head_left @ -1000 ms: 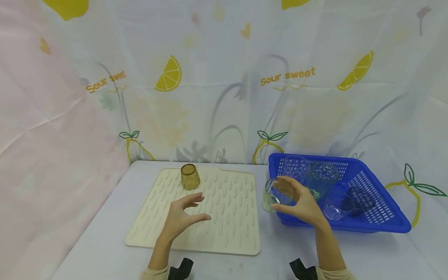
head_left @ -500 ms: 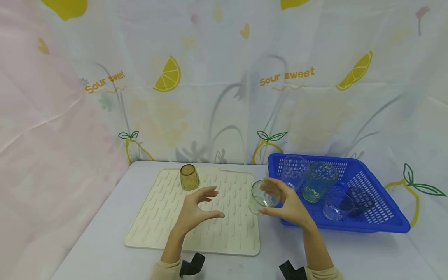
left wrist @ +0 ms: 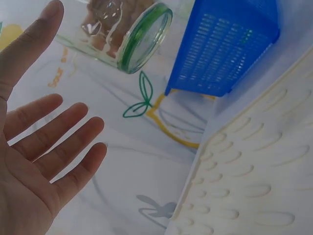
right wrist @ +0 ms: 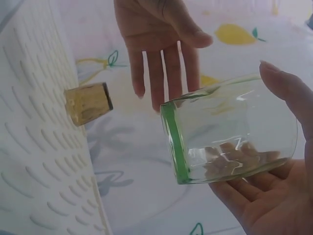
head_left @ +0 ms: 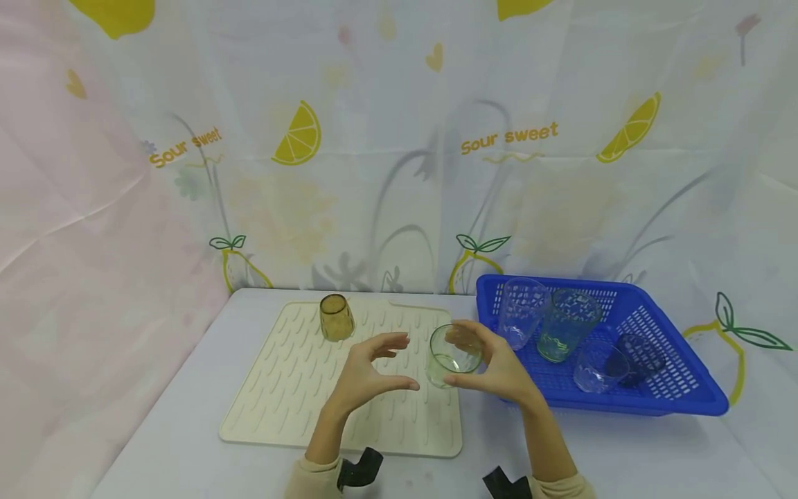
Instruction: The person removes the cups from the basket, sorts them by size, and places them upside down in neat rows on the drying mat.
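My right hand [head_left: 499, 367] grips a clear, green-tinted drinking glass [head_left: 455, 357] between thumb and fingers, above the right side of a cream drying mat [head_left: 299, 395]. In the right wrist view the glass [right wrist: 230, 132] shows a thick green base, with the fingers visible through its wall. Left of it, my left hand [head_left: 368, 374] is held over the mat, thumb and fingers spread apart and holding nothing; it does not touch the glass. The left wrist view shows the same empty left hand [left wrist: 39, 147]. An amber glass [head_left: 337, 317] stands upside down on the back of the mat.
On the right of the white table [head_left: 162, 430] sits a blue plastic basket [head_left: 692, 374]. It holds a tall clear glass [head_left: 522, 312], a blue-green glass [head_left: 567, 326], a short clear glass [head_left: 598, 367] and a dark glass [head_left: 642, 357]. A printed curtain [head_left: 374, 194] hangs behind.
My right hand has carried the green-tinted glass left, from beside the basket to above the mat. My left hand has moved right, toward the glass.
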Tool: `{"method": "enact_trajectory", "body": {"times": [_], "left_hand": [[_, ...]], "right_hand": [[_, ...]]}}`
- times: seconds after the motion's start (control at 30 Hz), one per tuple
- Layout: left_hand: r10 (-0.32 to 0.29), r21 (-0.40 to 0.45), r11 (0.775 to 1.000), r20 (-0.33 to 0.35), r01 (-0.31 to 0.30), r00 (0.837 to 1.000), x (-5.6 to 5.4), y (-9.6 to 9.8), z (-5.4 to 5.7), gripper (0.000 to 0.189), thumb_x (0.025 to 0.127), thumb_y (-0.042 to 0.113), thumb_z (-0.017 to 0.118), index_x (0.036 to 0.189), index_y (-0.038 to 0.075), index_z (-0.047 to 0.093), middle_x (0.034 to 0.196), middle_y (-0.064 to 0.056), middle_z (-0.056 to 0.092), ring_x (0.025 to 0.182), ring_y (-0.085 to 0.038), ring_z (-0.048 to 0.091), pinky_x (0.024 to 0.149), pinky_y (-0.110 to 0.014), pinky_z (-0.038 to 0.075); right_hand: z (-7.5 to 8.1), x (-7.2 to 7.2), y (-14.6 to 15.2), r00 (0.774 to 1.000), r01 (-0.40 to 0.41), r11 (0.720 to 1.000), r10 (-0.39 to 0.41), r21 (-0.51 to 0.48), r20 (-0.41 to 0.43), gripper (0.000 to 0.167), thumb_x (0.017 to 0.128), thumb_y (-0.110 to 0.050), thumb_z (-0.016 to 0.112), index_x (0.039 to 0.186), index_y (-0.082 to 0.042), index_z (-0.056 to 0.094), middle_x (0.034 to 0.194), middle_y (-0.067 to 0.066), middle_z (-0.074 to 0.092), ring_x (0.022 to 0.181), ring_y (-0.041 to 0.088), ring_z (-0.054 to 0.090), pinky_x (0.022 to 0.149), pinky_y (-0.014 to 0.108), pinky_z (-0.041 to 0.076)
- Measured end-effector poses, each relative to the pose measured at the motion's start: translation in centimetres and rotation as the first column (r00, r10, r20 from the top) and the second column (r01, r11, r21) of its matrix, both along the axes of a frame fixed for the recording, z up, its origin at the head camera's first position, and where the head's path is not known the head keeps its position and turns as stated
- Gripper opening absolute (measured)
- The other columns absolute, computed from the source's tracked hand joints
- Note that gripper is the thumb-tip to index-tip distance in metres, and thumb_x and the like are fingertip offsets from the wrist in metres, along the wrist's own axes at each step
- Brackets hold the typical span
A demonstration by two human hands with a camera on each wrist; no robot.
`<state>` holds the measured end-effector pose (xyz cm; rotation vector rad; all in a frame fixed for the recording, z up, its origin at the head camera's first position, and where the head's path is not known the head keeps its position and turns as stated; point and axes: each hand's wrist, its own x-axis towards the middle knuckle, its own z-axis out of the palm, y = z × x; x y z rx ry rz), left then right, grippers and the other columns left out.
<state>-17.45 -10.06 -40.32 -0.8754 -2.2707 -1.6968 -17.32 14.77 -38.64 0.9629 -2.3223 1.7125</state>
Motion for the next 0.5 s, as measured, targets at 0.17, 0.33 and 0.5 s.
{"method": "enact_trajectory", "body": {"times": [0.17, 0.33, 0.5], "left_hand": [[-0.023, -0.007, 1.0, 0.007, 0.023, 1.0, 0.1, 0.8, 0.0, 0.07, 0.063, 0.011, 0.088, 0.124, -0.001, 0.057, 0.116, -0.014, 0.065, 0.107, -0.027, 0.062, 0.088, -0.037, 0.054], [-0.057, -0.007, 0.998, 0.02, 0.057, 0.998, 0.1, 1.8, -0.1, 0.07, 0.064, 0.011, 0.087, 0.126, -0.001, 0.056, 0.115, -0.011, 0.066, 0.107, -0.024, 0.061, 0.089, -0.037, 0.053], [-0.076, -0.006, 0.997, 0.009, 0.076, 0.997, 0.2, 2.6, -0.4, 0.066, 0.068, 0.015, 0.085, 0.126, 0.006, 0.057, 0.112, -0.006, 0.066, 0.105, -0.023, 0.062, 0.089, -0.035, 0.053]], "right_hand": [[-0.1, -0.1, -0.6, 1.0, -0.024, 1.0, 0.024, -0.011, -0.016, 0.071, 0.071, -0.003, 0.081, 0.131, 0.005, 0.043, 0.12, 0.02, 0.059, 0.11, 0.037, 0.058, 0.096, 0.032, 0.05], [-0.3, -0.1, -1.2, 0.998, -0.06, 0.998, 0.06, -0.024, -0.006, 0.072, 0.071, -0.003, 0.08, 0.131, 0.007, 0.042, 0.12, 0.023, 0.058, 0.112, 0.036, 0.057, 0.098, 0.035, 0.048], [-0.2, 0.1, -1.8, 0.998, -0.068, 0.997, 0.069, -0.039, 0.016, 0.073, 0.071, -0.004, 0.081, 0.132, 0.006, 0.042, 0.122, 0.023, 0.057, 0.116, 0.034, 0.054, 0.099, 0.039, 0.047]]}}
